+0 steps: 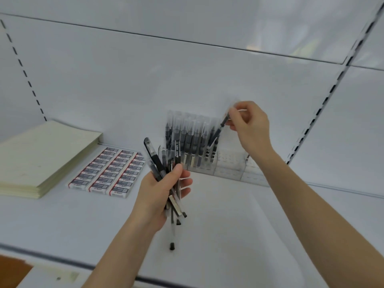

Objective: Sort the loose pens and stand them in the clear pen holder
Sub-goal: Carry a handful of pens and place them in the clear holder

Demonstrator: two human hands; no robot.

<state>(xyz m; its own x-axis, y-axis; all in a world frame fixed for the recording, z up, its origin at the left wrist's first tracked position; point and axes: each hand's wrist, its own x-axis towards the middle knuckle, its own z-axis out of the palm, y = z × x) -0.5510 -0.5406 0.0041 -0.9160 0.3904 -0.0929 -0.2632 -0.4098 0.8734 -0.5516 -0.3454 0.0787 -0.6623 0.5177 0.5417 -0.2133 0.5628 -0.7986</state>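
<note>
My left hand [161, 192] grips a bundle of several loose black and clear pens [173, 206] above the white shelf, their ends fanning out above and below my fist. The clear pen holder [230, 165] stands against the back wall, with several pens [187, 138] upright in its left part. Its right compartments look bare. My right hand [248, 123] pinches the top of a single pen [217, 132], which slants down to the left toward the standing row, above the holder.
Rows of boxed erasers [108, 173] lie flat left of the holder. A stack of pale paper pads [39, 154] sits at the far left. Slotted uprights [324, 102] run up the back wall. The shelf's front edge [62, 260] crosses the bottom.
</note>
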